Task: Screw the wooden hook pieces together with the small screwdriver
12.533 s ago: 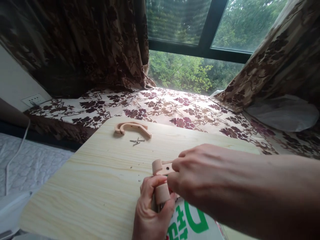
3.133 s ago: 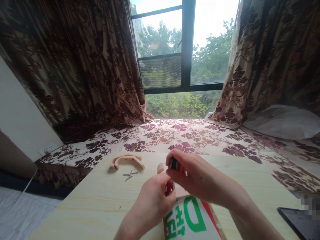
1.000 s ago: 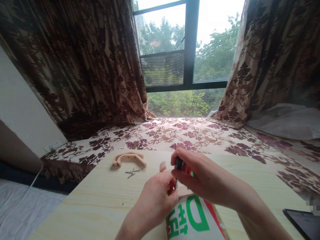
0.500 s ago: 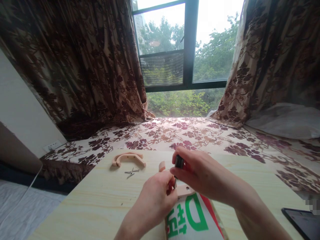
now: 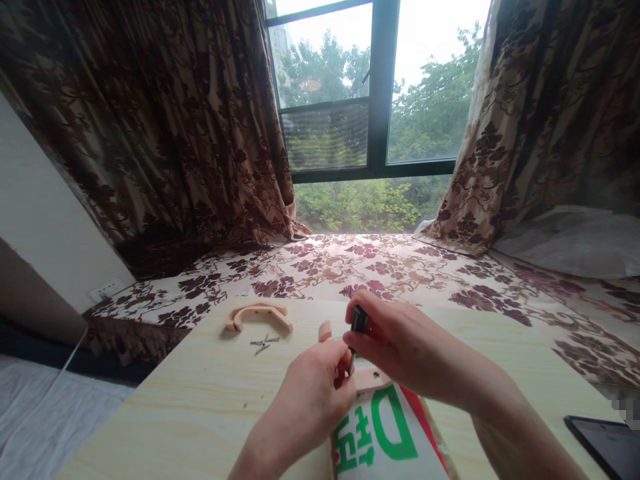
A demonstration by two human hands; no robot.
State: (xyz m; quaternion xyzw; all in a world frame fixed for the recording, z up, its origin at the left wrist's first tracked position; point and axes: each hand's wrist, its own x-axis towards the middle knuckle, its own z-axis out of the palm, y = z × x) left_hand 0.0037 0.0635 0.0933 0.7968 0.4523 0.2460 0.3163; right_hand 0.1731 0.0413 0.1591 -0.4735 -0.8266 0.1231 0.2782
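Note:
My right hand (image 5: 395, 340) is closed round the black handle of a screwdriver (image 5: 359, 321), its shaft pointing down. Beside the shaft, my left hand (image 5: 320, 377) has its fingers pinched together at the left end of a pale wooden piece (image 5: 369, 379) with a dark hole in it; what lies between those fingertips is hidden. The wooden piece rests on a white bag with green lettering and a red edge (image 5: 380, 433). A curved wooden end (image 5: 325, 330) shows just beyond my left hand. Further left lie curved wooden pieces (image 5: 265, 313) and several screws (image 5: 264, 343).
All of this is on a light wooden table (image 5: 175, 400). A dark tablet or phone (image 5: 600, 437) lies at its right edge. Behind the table is a ledge with flowered cloth (image 5: 370, 267), below a window between patterned curtains.

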